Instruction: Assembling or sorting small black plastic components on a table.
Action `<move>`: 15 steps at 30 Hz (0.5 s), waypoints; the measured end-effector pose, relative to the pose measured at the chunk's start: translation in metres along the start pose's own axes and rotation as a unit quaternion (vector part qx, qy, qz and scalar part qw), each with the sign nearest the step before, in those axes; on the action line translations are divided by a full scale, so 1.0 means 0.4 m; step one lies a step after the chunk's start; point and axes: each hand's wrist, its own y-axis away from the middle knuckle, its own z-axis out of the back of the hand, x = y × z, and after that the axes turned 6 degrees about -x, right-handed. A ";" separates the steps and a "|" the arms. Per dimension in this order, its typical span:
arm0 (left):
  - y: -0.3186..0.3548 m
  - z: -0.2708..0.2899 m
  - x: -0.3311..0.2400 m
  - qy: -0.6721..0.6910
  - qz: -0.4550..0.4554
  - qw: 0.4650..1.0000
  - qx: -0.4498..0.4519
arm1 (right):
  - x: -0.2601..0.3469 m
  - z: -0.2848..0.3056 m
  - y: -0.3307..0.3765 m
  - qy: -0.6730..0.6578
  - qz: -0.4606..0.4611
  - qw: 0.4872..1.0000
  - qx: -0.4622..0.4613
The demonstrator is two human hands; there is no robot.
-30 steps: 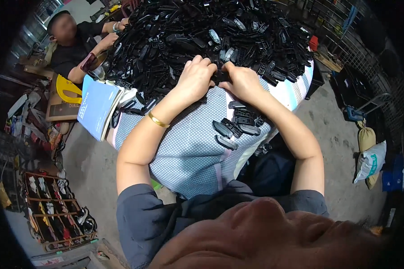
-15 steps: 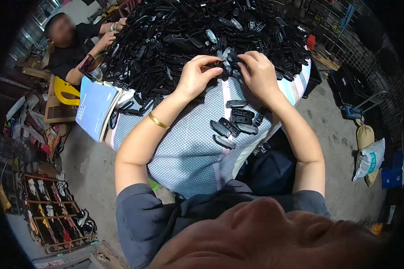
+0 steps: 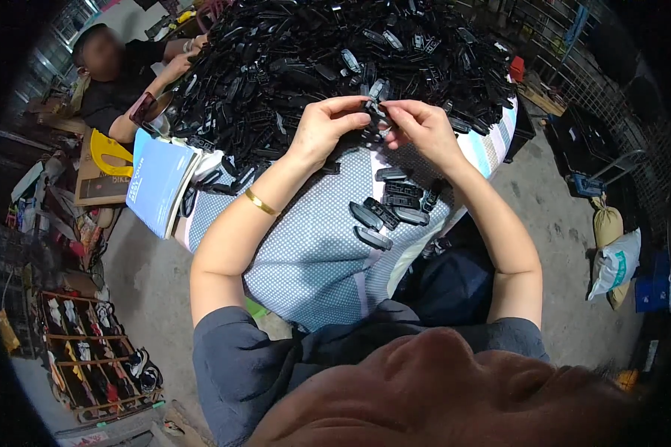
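- A small dark piece (image 3: 373,134) is being held between two bare hands at the near edge of a heap, its exact outline being blurred by the fingers and by motion.
- By the left hand (image 3: 322,128), the piece is being gripped from the left, thumb and forefinger being kept narrowly apart at its edge.
- By the right hand (image 3: 427,131), it is being pinched from the right between bent fingers and thumb; how firmly cannot be told.
- Behind the fingertips, a broad heap of black and grey plastic parts (image 3: 276,71) is being supported on a surface draped with a patterned cloth (image 3: 306,231).
- Nearer the body, a loose cluster of similar parts (image 3: 402,195) is being displayed on the cloth, just below the right hand.
- On the left forearm, a gold bracelet (image 3: 262,203) is being worn.
- Beside the heap at left, a blue-covered book (image 3: 156,186) is being propped at the cloth's edge, near a yellow plastic object (image 3: 112,155).
- At the heap's far left side, parts are being touched by a co-worker (image 3: 119,82) dressed in black.
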 end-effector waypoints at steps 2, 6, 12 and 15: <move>0.004 -0.001 -0.005 -0.015 -0.010 1.000 -0.001 | 0.001 -0.006 0.007 0.061 0.004 0.998 -0.012; 0.008 -0.006 -0.003 -0.026 -0.020 0.999 -0.007 | -0.013 -0.018 0.004 0.082 0.101 0.991 -0.043; 0.022 -0.030 0.003 0.103 0.016 0.994 -0.028 | -0.034 -0.046 0.004 0.247 0.312 0.909 -0.127; 0.013 -0.017 0.002 0.110 0.021 0.994 -0.009 | -0.020 -0.039 0.007 0.212 0.183 0.956 -0.084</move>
